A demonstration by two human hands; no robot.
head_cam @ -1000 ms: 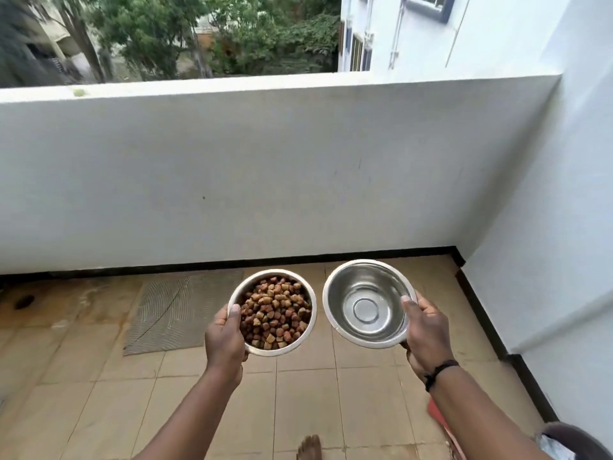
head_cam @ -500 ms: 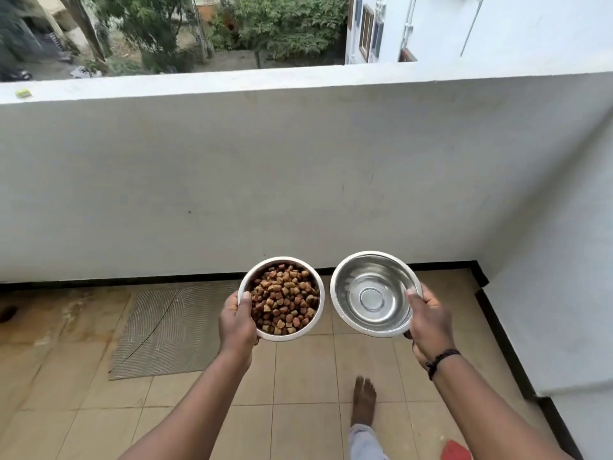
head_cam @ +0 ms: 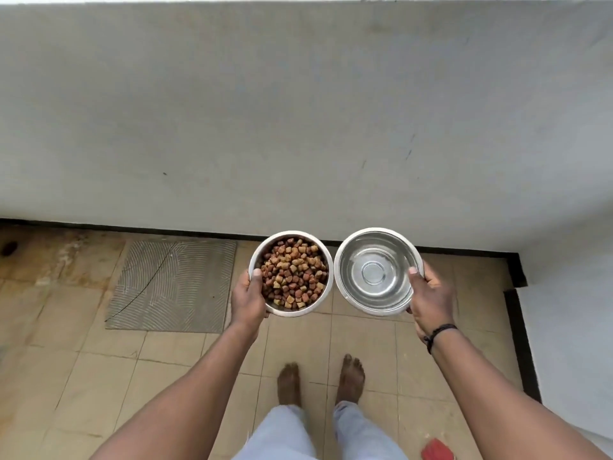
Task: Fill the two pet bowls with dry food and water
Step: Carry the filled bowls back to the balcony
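Note:
I hold two round steel pet bowls side by side in front of me, above the tiled floor. The left bowl (head_cam: 255, 260) is heaped with brown dry food (head_cam: 293, 273); my left hand (head_cam: 248, 298) grips its left rim, thumb on the edge. The right bowl (head_cam: 345, 260) holds clear water with the bottom showing through; my right hand (head_cam: 431, 300) grips its right rim, a dark band on that wrist. The two rims nearly touch.
A white parapet wall (head_cam: 298, 111) rises just ahead with a black skirting along its foot. A grey ribbed mat (head_cam: 172, 283) lies on the tiles to the left. My bare feet (head_cam: 321, 383) stand below the bowls. A red object (head_cam: 438, 451) lies at bottom right.
I have stepped closer to the wall and my head has tilted down, so the trees are out of view. Both bowls stay held level in my hands.

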